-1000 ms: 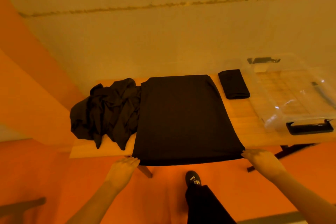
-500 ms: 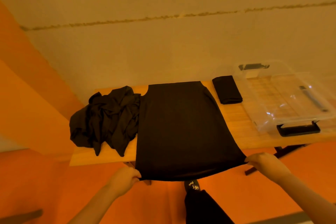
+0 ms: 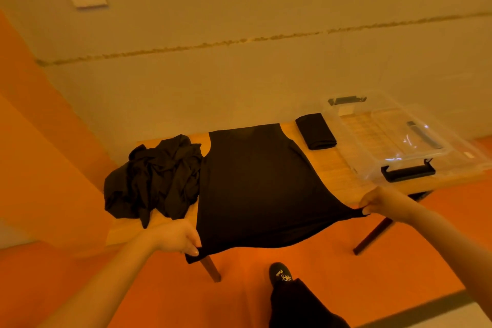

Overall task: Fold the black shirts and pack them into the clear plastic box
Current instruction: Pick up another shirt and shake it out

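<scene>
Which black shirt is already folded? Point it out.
The small folded shirt beside the clear plastic box. The shirt held by both hands lies spread flat; the pile is crumpled.

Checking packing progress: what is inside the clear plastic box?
No shirts show inside the clear plastic box; the wooden table shows through its floor. Glare hides part of the near end.

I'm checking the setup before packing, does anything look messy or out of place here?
Only the crumpled heap of shirts at the table's left end, drooping over its edge. The folded shirt lies outside the box.
</scene>
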Demonstrator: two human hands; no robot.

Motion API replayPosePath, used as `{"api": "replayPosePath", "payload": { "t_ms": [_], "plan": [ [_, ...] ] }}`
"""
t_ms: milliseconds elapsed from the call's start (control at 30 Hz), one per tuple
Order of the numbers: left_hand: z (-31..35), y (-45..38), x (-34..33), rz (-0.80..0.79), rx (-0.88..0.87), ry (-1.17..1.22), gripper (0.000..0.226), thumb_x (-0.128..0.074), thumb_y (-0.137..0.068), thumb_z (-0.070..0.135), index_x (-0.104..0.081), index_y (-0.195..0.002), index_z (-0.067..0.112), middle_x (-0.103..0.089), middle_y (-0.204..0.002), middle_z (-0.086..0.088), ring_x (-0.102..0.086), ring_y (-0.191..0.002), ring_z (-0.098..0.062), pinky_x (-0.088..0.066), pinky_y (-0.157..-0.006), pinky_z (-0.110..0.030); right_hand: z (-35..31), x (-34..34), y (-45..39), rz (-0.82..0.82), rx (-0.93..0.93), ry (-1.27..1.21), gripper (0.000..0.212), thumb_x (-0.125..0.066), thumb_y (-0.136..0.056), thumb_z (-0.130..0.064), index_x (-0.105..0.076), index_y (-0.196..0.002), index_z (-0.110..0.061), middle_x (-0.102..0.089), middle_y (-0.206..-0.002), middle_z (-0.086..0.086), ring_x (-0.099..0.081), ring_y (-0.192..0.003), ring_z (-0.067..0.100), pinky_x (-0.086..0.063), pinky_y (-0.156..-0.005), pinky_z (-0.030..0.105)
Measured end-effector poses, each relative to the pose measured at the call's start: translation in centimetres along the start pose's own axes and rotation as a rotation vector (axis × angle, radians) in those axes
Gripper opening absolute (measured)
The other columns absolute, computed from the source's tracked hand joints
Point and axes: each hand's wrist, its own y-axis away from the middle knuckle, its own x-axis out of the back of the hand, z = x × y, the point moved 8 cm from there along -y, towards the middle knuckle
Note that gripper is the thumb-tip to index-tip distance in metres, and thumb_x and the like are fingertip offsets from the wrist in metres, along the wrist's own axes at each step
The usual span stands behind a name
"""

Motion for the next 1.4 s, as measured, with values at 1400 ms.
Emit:
{"api": "replayPosePath", "payload": {
  "t_ms": [1400],
  "plan": [
    [-12.8, -18.7, 27.7, 0.149, 0.221, 0.507, 0.016, -0.051, -0.094, 0.012, -0.064, -0.088, 0.018, -0.061, -0.09, 0.004, -0.056, -0.081, -0.006, -0.043, -0.065, -0.014, -6.8, 18.1, -31.8, 0.012, 0.076, -0.342, 0.027, -0.057, -0.087, 0.004, -0.064, -0.073, -0.018, -0.064, -0.074, 0.003, -0.061, -0.061, 0.006, -0.049, -0.063, 0.017]
  ]
}}
